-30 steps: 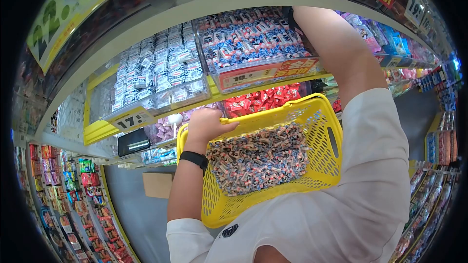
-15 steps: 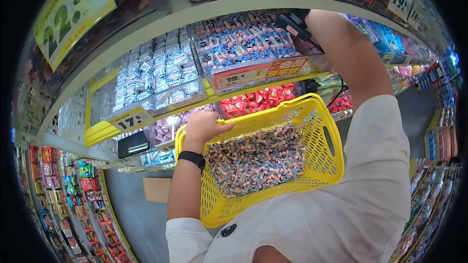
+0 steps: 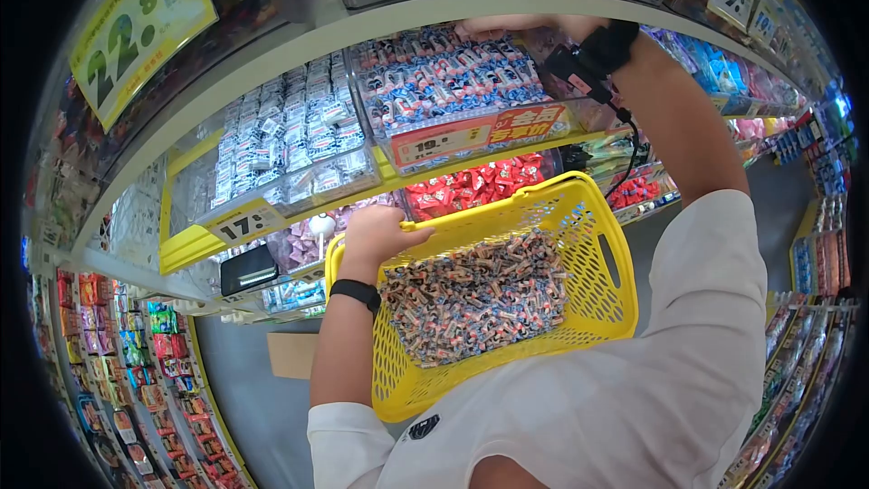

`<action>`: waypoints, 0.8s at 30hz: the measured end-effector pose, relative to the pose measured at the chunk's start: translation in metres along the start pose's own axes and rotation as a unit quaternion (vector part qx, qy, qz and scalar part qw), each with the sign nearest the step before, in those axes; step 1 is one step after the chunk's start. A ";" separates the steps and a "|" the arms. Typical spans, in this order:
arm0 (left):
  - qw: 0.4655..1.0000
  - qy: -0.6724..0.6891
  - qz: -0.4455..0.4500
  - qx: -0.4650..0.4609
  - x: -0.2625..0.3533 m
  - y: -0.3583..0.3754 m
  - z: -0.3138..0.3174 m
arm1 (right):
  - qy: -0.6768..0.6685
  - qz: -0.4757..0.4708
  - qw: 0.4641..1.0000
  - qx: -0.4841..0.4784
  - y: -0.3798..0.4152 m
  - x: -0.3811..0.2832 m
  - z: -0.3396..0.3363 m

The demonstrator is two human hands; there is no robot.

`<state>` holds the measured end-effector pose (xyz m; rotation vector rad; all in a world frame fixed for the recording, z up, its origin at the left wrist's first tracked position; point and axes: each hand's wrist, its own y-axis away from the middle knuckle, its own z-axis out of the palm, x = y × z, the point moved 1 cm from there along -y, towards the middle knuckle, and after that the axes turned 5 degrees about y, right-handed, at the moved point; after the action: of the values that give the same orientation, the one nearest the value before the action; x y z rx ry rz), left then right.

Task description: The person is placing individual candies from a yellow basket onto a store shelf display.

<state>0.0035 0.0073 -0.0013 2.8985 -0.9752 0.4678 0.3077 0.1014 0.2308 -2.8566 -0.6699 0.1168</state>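
Note:
My left hand (image 3: 380,234) is closed round the near-left rim of a yellow plastic basket (image 3: 593,244), thumb lying along the edge. Inside the basket is a wide heap of small twist-wrapped candies (image 3: 475,294). My right hand (image 3: 507,27) reaches under the upper shelf, over a clear bin of blue, white and red wrapped candies (image 3: 444,77). Its fingers stretch leftward at the back of the candies, partly hidden by the shelf edge; nothing shows in them. A dark band and a black cabled device (image 3: 579,68) sit at the right wrist.
Left of that bin stands another bin of white-and-blue wrapped candies (image 3: 290,131). Red candies (image 3: 475,186) lie on the lower level behind the basket. The upper shelf edge (image 3: 317,41) crosses close above the right arm. A cardboard piece (image 3: 291,355) is on the floor.
My right hand has shifted left over the candy bin, so its fingers and the wrist band now show. The left hand and the basket stay in place.

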 end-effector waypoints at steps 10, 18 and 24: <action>0.999 -0.008 -0.019 -0.037 0.003 -0.002 -0.004 | -0.197 0.070 0.978 0.019 0.076 -0.039 -0.018; 0.998 -0.021 -0.023 -0.049 0.004 -0.002 -0.005 | -0.242 -0.012 0.964 0.109 0.155 -0.087 -0.013; 0.999 -0.016 -0.024 -0.042 0.003 -0.002 -0.003 | -0.304 0.021 0.952 -0.041 0.200 -0.108 0.055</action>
<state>0.0061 0.0072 0.0031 2.8554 -0.9025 0.3684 0.2904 -0.1120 0.1370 -2.9048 -0.7217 1.0280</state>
